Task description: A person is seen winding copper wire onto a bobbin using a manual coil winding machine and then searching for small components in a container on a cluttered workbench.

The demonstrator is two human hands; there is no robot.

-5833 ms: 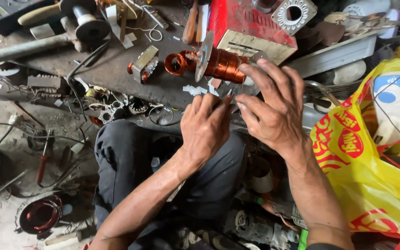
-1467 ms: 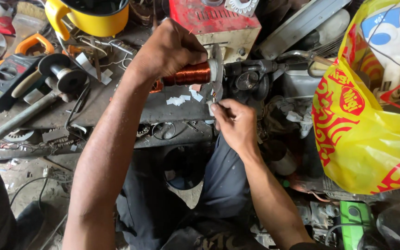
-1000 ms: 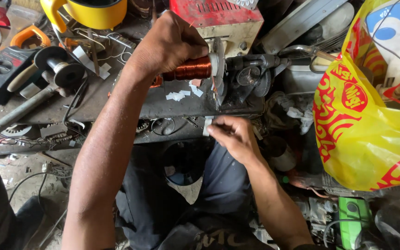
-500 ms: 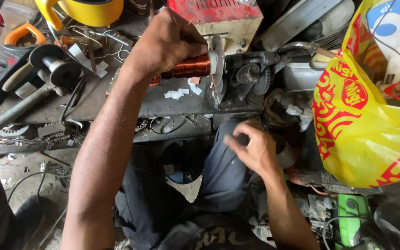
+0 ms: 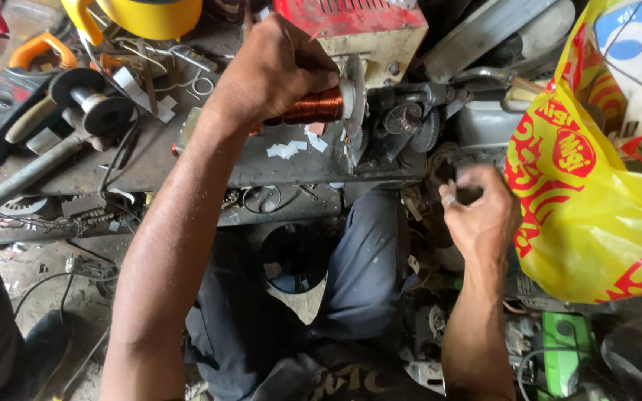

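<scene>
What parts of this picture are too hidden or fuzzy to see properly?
- Left end of the copper coil, head view: the left hand covers it.
- Whatever the right hand pinches, head view: the fingers are motion-blurred and the item is too small to tell.
- Contents of the yellow bag, head view: hidden by the plastic, and the bag runs off the right edge.
- Yellow container, head view: cut off by the top edge.

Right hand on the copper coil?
No. The right hand is off by the yellow bag; only the left hand grips the copper coil.
</scene>
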